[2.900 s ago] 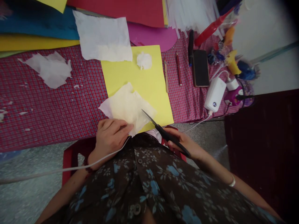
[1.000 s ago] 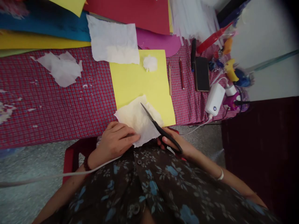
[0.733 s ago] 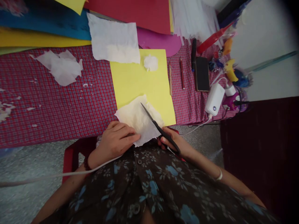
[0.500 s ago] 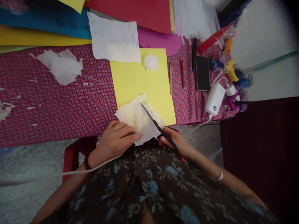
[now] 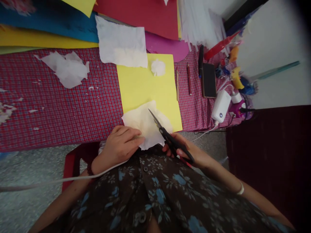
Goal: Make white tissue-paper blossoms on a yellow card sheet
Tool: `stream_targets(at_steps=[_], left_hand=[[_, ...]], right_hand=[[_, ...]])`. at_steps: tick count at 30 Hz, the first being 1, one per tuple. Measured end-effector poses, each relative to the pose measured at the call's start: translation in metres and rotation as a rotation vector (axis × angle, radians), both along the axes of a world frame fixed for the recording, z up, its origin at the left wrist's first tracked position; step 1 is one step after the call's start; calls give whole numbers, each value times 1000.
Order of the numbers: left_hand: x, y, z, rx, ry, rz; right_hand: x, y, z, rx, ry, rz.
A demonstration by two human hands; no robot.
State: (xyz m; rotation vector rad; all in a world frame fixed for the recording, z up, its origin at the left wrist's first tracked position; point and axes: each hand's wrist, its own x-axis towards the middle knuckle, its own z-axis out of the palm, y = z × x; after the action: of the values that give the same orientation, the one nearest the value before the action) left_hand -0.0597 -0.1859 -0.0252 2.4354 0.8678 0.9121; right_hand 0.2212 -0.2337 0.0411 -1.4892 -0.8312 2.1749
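Note:
My right hand (image 5: 181,147) is closed round the handles of a pair of black scissors (image 5: 167,135), whose blades point up and left over a thin white sheet of tissue paper (image 5: 141,119). The tissue paper lies on the near part of a yellow sheet (image 5: 136,87) and hangs past its front edge. My left hand (image 5: 125,142) grips the paper's lower left edge, thumb and fingers together. On the far part of the yellow sheet sits a small crumpled white paper piece (image 5: 158,67).
Another white paper sheet (image 5: 121,42) overlaps the yellow sheet's far left corner. Torn white paper (image 5: 69,69) and scraps lie on the checked cloth (image 5: 102,106). Rightward are two pencils (image 5: 189,79), a phone (image 5: 209,80) and a white power bank (image 5: 221,106) with a cable.
The scissors have shifted slightly right and down with my right hand, and their blades look a little more apart. My left hand stays on the paper. The whole view has shifted slightly.

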Motion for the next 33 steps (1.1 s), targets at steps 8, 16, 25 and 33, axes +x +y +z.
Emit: stream_targets(at_steps=[8,16,25,33], left_hand=[[0,-2,-1,-35,22,-33],[3,-3,-12,2,-20,-47],[-18,20,49,-440,-66,-62],[3,101,45,-609,0,103]], right_hand=[[-13,1,-10,88,-6,-118],[-22,8,-18,16,96,-274],[-6,2,-20,29,152,-188],[-7,8,-23,105,278,-170]])
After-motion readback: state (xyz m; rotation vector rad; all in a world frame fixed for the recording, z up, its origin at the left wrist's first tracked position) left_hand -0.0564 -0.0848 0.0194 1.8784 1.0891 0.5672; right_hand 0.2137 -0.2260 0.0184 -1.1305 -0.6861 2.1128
